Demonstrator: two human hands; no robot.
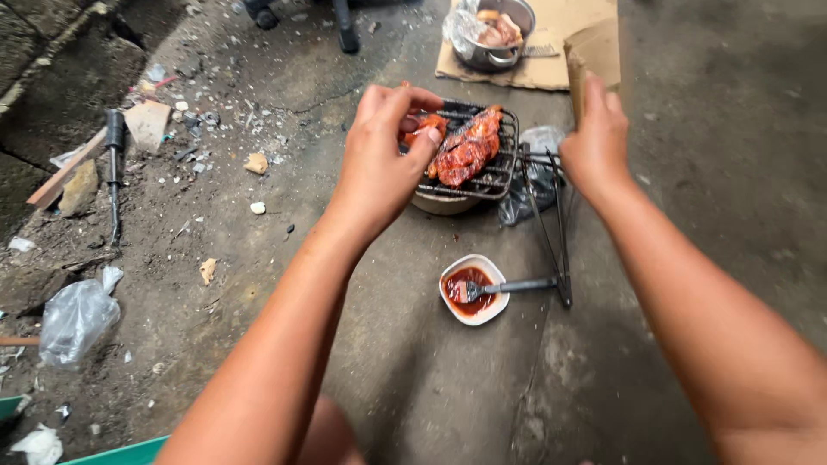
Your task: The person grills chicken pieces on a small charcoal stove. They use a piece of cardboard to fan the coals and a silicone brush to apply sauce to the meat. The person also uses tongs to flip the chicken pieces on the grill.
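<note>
the concrete floor (413, 379) is carrying everything here, rough and littered with rubble on the left. on it a small round grill (469, 168) is sitting, topped with a wire rack that is holding a long slab of red glazed meat (465, 148). it is looking soft, slick with sauce and probably hot, so a pinch at a firmer edge would be safer than a grab at the glossy middle, and it may sag or tear if lifted by one end.

the piece of cardboard (594, 56) is standing upright just beside the grill's right side. it is looking light and fairly stiff, likely to bend if squeezed hard, so a grip along its lower edge is suiting it. the right hand (594, 146) is closing on that lower edge, thumb in front.

the left hand (383, 151) is hovering over the rack's left end, thumb and fingers pinched on a smaller piece of meat (428, 126), which is also glazed and slippery-looking.

smaller things are lying nearby: a metal pot (495, 34) of raw meat on flat cardboard beyond the grill, long tongs (551, 224) to the right, and a white sauce dish (474, 291) with a basting brush (508, 286) resting in it.
</note>
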